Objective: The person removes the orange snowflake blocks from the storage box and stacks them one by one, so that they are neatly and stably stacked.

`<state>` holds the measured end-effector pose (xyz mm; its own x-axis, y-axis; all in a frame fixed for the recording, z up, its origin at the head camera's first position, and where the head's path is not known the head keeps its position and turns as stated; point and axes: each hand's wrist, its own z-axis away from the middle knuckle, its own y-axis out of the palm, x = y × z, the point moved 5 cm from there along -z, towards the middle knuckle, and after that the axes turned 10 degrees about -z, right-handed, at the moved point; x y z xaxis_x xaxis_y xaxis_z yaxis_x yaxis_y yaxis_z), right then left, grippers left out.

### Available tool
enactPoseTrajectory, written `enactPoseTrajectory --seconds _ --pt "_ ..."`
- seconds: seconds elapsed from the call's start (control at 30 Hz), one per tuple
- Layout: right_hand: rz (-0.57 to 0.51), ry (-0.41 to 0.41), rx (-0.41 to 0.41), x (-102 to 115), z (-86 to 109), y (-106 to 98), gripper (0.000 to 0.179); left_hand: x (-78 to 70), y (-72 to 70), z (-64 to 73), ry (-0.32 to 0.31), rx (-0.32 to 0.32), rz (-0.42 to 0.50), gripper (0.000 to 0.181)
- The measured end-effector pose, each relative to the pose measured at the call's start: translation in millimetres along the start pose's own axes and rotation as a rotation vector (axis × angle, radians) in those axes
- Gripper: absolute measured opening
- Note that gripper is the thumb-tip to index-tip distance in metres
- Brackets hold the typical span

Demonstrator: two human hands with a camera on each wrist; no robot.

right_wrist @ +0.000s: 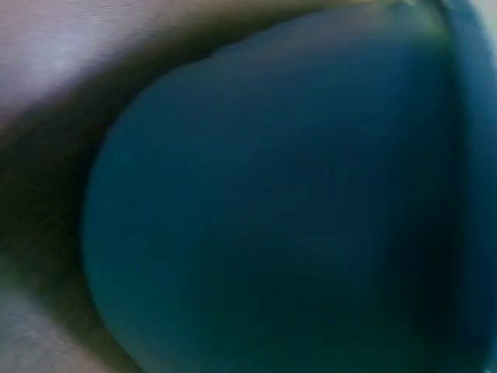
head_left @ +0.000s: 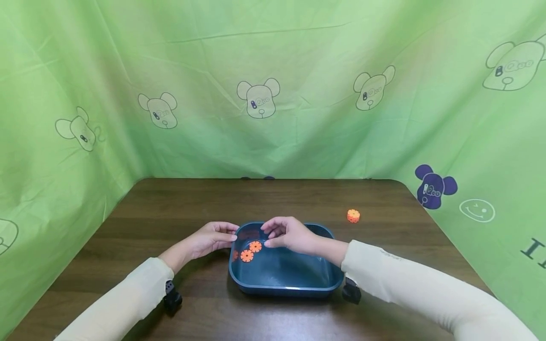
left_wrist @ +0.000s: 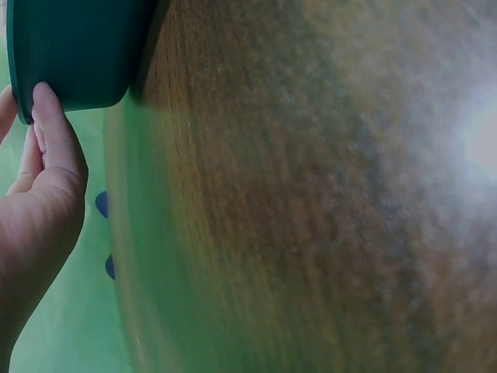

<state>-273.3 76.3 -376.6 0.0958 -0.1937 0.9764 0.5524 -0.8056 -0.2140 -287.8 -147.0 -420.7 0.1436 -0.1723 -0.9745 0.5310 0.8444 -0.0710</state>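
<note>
A dark blue plastic tub point(head_left: 286, 288) with rounded corners stands on the table. Two orange notched discs point(head_left: 255, 246) lie inside it, towards its left end. My left hand point(head_left: 212, 240) pinches the rim at the far left corner; the left wrist view shows the fingers point(left_wrist: 54, 128) at the outer wall of the tub point(left_wrist: 74, 54). Over the tub's interior is my right hand point(head_left: 294, 235), its fingers loosely bent near the discs, with nothing visible between them. In the right wrist view the tub's wall point(right_wrist: 272, 202) fills most of the picture and the hand is hidden.
A short stack of orange notched discs point(head_left: 353, 216) stands on the brown wooden table point(head_left: 192, 199), beyond the tub to the right. A green printed curtain point(head_left: 204, 142) hangs along the back and both sides. Black wrist devices point(head_left: 172, 299) sit below the cuffs.
</note>
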Motion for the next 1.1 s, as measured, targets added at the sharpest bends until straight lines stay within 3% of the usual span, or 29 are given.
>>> enactPoseTrajectory --seconds 0.27,1.1 --pt "0.117 0.054 0.042 -17.7 -4.8 15.4 0.037 0.5 -1.3 -0.1 0.017 0.015 -0.008 0.045" --pt "0.205 0.085 0.106 -32.0 -15.0 21.8 0.044 2.2 -0.1 0.4 0.025 0.025 0.008 0.043"
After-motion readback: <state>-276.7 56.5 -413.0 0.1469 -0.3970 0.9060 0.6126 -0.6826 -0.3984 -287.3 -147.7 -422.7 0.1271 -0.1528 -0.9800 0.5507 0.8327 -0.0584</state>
